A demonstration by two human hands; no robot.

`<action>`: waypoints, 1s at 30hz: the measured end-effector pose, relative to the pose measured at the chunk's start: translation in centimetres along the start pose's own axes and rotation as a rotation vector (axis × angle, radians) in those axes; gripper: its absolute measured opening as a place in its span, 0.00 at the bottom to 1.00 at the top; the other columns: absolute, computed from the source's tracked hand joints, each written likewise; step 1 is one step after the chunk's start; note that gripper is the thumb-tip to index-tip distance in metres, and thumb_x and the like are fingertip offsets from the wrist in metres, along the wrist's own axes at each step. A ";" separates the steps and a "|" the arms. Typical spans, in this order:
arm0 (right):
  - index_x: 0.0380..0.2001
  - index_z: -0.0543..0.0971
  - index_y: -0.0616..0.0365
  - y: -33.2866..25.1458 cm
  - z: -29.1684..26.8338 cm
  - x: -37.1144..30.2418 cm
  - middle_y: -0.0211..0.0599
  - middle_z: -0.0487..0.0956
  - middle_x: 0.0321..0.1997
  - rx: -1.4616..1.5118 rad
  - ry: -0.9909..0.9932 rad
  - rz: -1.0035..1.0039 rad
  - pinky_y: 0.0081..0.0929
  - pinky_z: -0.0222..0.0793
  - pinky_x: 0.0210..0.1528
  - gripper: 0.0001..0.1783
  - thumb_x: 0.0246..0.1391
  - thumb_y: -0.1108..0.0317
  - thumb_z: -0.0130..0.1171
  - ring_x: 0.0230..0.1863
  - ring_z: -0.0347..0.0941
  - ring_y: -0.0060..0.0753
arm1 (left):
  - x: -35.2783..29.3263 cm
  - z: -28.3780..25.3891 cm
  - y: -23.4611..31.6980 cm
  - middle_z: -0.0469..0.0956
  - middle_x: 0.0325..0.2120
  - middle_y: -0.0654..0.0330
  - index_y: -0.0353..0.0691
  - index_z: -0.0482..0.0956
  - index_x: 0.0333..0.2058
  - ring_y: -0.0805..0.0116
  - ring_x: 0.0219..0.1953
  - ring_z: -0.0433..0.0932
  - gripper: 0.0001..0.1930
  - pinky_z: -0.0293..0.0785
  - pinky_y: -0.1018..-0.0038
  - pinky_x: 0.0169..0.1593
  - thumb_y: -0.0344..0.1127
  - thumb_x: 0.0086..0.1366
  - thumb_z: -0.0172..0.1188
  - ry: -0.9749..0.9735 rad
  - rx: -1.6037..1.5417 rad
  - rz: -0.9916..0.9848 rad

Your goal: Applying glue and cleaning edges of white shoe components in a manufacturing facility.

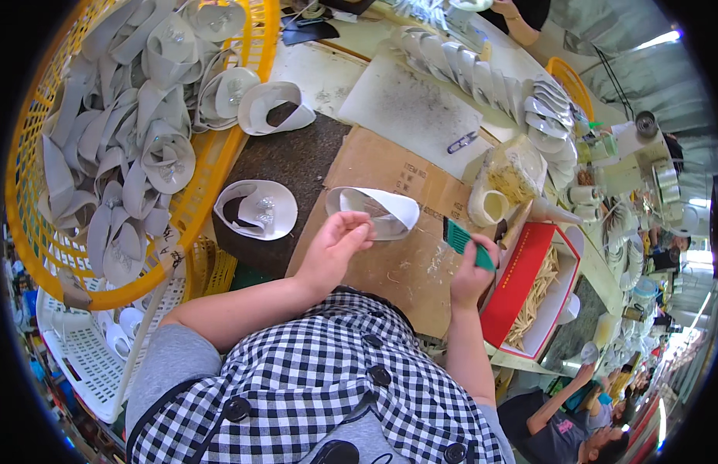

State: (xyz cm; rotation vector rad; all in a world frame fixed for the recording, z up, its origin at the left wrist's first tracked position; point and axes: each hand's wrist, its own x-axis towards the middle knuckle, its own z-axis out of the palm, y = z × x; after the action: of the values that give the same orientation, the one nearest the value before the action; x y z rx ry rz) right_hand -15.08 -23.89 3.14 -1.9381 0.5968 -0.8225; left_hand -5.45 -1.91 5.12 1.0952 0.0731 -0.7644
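Note:
In my right hand [473,277], on the right of the work surface, is a small green brush [458,236] with dark bristles pointing up and left. My left hand [339,246] is closed, its thumb and fingers pressed together just before a white shoe upper [401,207]. Whether anything small is pinched there is hidden. This upper is a curved loop lying on a flat brown cardboard sheet [421,271], with pale scraps scattered near it. Left of it, another white shoe upper with a sparkling ornament [275,213] rests on a dark board [316,155].
A big yellow basket [227,166] heaped with white uppers fills the left. At right stand a red box [521,278] of thin wooden sticks and a glue-stained container [513,174]. Small blue snips [462,142] lie on a white board [405,100]. Other people sit farther off.

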 end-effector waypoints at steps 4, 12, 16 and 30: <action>0.38 0.71 0.62 1.2 -2.8 0.7 0.33 0.72 0.36 0.072 -0.199 0.223 0.19 0.67 0.37 0.07 0.57 0.72 0.52 0.35 0.69 0.22 | 4.3 2.3 -0.5 0.67 0.50 0.51 0.32 0.61 0.53 0.61 0.55 0.64 0.21 0.57 0.67 0.60 0.40 0.67 0.46 0.205 -0.297 -0.337; 0.41 0.71 0.65 3.6 -5.8 7.2 0.32 0.73 0.37 0.026 0.186 0.129 0.17 0.68 0.41 0.10 0.57 0.72 0.53 0.37 0.70 0.20 | 4.3 2.5 0.3 0.66 0.50 0.48 0.27 0.56 0.53 0.56 0.56 0.63 0.19 0.60 0.61 0.60 0.36 0.69 0.37 0.247 -0.359 -0.311; 0.39 0.74 0.62 4.7 -4.8 8.6 0.38 0.75 0.39 -0.165 0.136 0.061 0.22 0.68 0.41 0.10 0.54 0.71 0.56 0.37 0.73 0.27 | 0.6 3.1 2.7 0.64 0.52 0.51 0.31 0.55 0.55 0.58 0.55 0.65 0.19 0.60 0.61 0.60 0.33 0.68 0.35 0.123 -0.219 -0.265; 0.41 0.69 0.57 0.1 -2.3 5.3 0.33 0.73 0.34 0.489 -0.021 0.482 0.23 0.74 0.29 0.11 0.54 0.71 0.54 0.31 0.73 0.23 | 3.3 -1.1 -0.5 0.70 0.48 0.53 0.36 0.61 0.54 0.60 0.47 0.73 0.18 0.69 0.63 0.53 0.36 0.68 0.39 -0.075 -0.073 -0.280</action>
State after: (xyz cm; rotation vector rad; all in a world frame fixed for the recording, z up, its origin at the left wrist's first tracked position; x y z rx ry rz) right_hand -13.33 -28.88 5.44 -1.2847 0.7337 -0.5702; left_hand -2.97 -2.86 2.88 0.9972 0.1925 -1.0448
